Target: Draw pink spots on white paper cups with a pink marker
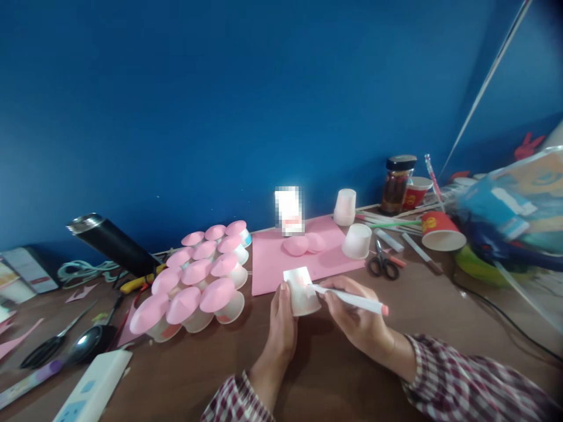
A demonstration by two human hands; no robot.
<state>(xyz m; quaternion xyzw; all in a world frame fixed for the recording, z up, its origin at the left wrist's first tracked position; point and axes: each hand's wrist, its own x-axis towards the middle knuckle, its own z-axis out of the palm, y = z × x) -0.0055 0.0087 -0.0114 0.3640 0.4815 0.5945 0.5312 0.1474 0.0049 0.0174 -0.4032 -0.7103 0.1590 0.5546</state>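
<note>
Blue paint covers the wall (220, 105), which fills the far side of the room, with a pale streak slanting across it at the right. Against it stands a brown desk (343, 381), its top dark and slightly glossy, spreading from the left edge to the right. At its far right a bulky plastic bag (497, 196) sits, partly blurred. On the left, twelve pink-topped cups (190, 305) stand together in rows. A pink sheet (268, 264) lies flat at the far middle, just beside them. Farther left a black flask (118, 243) leans at a slant, and a white power strip (94, 390) lies at the near left.

Two hands work near the middle, in checked sleeves (466, 375). The left hand (282, 328) has its grip closed around a white cup (304, 298), held just nearer than the sheet, narrow end up. The right hand (363, 322) has its grip closed on a white marker (358, 301), its writing end at the cup's right side; whether it touches, I cannot tell.

At the far right stands a dark-lidded jar (396, 190), and nearer, a red cup (435, 228) lies tipped. Smaller, dark-handled scissors (387, 268) rest right of the sheet.
</note>
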